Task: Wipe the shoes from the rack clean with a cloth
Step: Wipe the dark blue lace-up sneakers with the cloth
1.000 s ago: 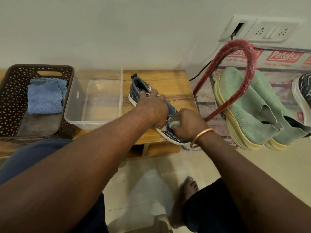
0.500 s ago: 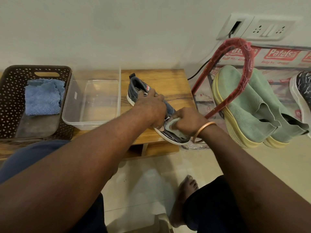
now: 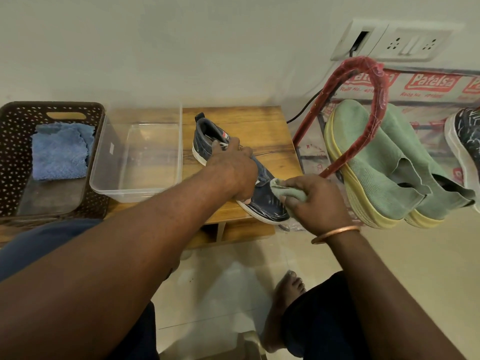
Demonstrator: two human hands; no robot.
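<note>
A dark blue shoe [image 3: 265,203] with a white sole lies on the low wooden table [image 3: 262,128], toe toward me. My left hand [image 3: 233,170] grips it across the middle and hides the laces. My right hand [image 3: 317,201] holds a bunched pale green cloth [image 3: 288,190] against the right side of the toe. To the right, a red-framed shoe rack [image 3: 368,81] carries a pair of green slip-on shoes [image 3: 384,165] with yellow soles and, at the frame's edge, a black patterned shoe [image 3: 467,141].
A clear plastic tub [image 3: 104,183] stands on the table left of the shoe. Further left, a brown perforated basket [image 3: 15,126] holds a folded blue cloth [image 3: 61,152]. A wall socket panel [image 3: 405,42] with a black cable sits above the rack. My bare foot [image 3: 283,300] rests on the tiled floor.
My right hand has slid the cloth from the top of the toe out to the shoe's right side, uncovering the toe. The left hand keeps its grip on the shoe.
</note>
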